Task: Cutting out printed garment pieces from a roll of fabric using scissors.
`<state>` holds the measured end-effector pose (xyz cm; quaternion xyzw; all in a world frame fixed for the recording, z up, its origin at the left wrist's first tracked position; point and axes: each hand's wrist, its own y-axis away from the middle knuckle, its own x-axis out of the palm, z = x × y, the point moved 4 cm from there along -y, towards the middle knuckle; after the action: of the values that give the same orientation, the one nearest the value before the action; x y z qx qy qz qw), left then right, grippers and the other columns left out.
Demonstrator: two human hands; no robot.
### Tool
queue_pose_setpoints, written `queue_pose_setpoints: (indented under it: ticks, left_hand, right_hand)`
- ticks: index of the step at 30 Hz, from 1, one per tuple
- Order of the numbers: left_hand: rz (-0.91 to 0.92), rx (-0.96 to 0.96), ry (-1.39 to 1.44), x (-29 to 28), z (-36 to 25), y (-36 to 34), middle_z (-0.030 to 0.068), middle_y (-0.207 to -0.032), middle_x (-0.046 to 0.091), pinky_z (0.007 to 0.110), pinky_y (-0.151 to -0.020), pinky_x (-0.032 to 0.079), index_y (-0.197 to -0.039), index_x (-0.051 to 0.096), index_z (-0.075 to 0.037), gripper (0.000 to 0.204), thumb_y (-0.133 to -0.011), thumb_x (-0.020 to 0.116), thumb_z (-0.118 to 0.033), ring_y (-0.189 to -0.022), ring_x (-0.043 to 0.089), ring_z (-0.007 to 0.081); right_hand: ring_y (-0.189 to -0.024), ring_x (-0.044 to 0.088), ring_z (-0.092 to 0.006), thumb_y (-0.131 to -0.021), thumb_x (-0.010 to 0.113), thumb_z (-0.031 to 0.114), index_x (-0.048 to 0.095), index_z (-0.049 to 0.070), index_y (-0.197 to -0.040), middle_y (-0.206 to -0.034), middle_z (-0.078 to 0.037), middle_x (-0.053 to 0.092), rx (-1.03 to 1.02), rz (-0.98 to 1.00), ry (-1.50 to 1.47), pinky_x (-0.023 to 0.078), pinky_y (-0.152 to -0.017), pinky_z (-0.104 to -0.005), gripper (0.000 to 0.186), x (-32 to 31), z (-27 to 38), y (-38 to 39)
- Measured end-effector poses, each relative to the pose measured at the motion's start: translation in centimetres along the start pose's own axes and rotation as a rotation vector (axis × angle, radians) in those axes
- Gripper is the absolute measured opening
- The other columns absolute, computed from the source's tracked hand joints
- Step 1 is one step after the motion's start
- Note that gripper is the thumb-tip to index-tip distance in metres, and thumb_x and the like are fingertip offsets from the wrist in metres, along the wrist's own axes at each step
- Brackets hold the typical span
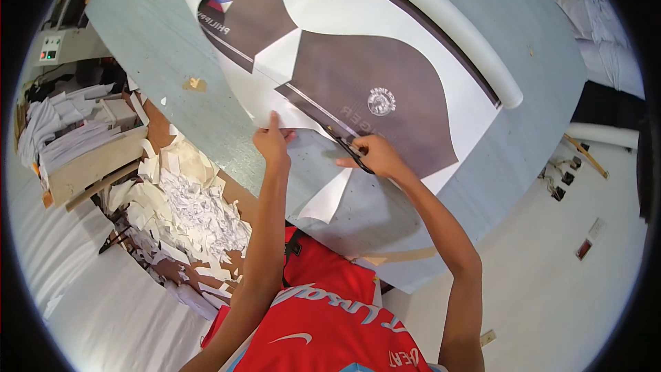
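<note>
A wide printed paper sheet point(323, 0) lies across the table, with dark brown shapes on white. One large brown panel point(413, 89) carries a round white emblem and mirrored lettering. My right hand point(377, 155) is closed around black-handled scissors point(344, 143), whose blades meet the sheet along the panel's lower-left edge. My left hand point(274, 139) pinches the white paper margin point(258, 100) left of the scissors, thumb or finger lying on top. Below the scissors a partly cut white strip point(327, 200) hangs down over the table.
The sheet's right side is a long roll point(454, 24); its upper-left end curls too. The blue-grey table point(537, 103) carries a bit of tan tape point(195, 84). Left on the floor lies a heap of white paper scraps point(200, 213) beside stacked papers point(82, 138). Binder clips point(564, 178) hang at right.
</note>
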<state>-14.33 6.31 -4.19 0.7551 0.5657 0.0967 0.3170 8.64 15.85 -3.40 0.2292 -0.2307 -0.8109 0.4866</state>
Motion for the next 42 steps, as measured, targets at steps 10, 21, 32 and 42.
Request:
queue_pose_setpoints:
  ticks: [10, 21, 32, 42]
  left_hand:
    - [0.322, -0.183, -0.1, 0.5, 0.1, 1.1, 0.0053, -0.088, 0.068, 0.027, -0.062, 0.054, -0.101, 0.064, -0.004, 0.023, -0.088, 0.074, -0.021, -0.074, 0.068, 0.0162]
    - [0.459, -0.233, 0.005, -0.1, 0.3, 0.6, 0.0049, -0.09, 0.069, 0.028, -0.063, 0.054, -0.101, 0.064, -0.005, 0.022, -0.089, 0.072, -0.021, -0.073, 0.068, 0.0159]
    - [0.457, -0.185, -0.048, -0.3, 0.7, 0.3, 0.0074, -0.087, 0.069, 0.029, -0.062, 0.057, -0.098, 0.067, -0.001, 0.023, -0.089, 0.073, -0.021, -0.074, 0.069, 0.0174]
    - [0.504, -0.197, 0.019, -0.4, 0.5, 0.4, 0.0034, -0.082, 0.066, 0.03, -0.06, 0.059, -0.097, 0.068, -0.003, 0.017, -0.09, 0.072, -0.017, -0.069, 0.063, 0.0131]
  right_hand:
    - [-0.051, 0.04, -0.0057, -0.075, 0.085, 0.038, 0.054, 0.009, -0.063, -0.055, 0.005, 0.043, 0.042, 0.098, -0.227, 0.027, -0.047, -0.0261, 0.045, 0.0, -0.6, -0.3]
    - [-0.051, 0.037, -0.0036, -0.079, 0.083, 0.033, 0.048, 0.012, -0.06, -0.053, 0.006, 0.042, 0.012, 0.139, -0.297, 0.024, -0.048, -0.0248, 0.045, 0.8, 1.1, -1.6]
    - [-0.051, 0.037, -0.0048, -0.075, 0.085, 0.035, 0.049, 0.01, -0.06, -0.055, 0.006, 0.041, -0.036, 0.074, -0.293, 0.025, -0.049, -0.0261, 0.047, 1.3, 2.9, -4.3]
    - [-0.055, 0.035, -0.0094, -0.072, 0.084, 0.05, 0.048, 0.004, -0.062, -0.056, 0.002, 0.037, -0.068, 0.101, -0.266, 0.028, -0.05, -0.0314, 0.059, 1.4, 4.3, -7.6]
